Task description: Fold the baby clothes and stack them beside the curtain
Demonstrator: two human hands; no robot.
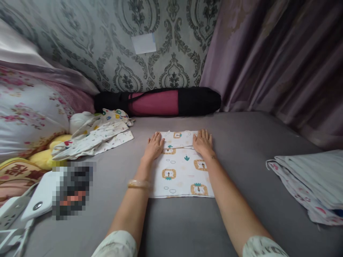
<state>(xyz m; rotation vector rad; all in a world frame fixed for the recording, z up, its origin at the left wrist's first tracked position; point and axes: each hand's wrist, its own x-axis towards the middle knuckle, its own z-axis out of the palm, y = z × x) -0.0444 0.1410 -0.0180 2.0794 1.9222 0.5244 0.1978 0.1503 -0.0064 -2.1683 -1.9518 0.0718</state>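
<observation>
A white cloth [184,171] with orange lion faces and small green leaves lies flat on the grey sheet, its far part folded over in a band. My left hand [154,145] rests palm down on the far left corner of this band, fingers stretched forward. On the far right corner lies my right hand [203,142], also flat with its fingers extended. Neither hand grips anything. A pale bangle circles my left wrist.
Patterned clothes [99,137], a floral pillow [29,114] and a yellow plush [44,157] are at the left, above a white device [44,196] and power strip [13,210]. A black-and-red bag [155,102] lies along the wall. Folded fabric [313,178] sits at the right.
</observation>
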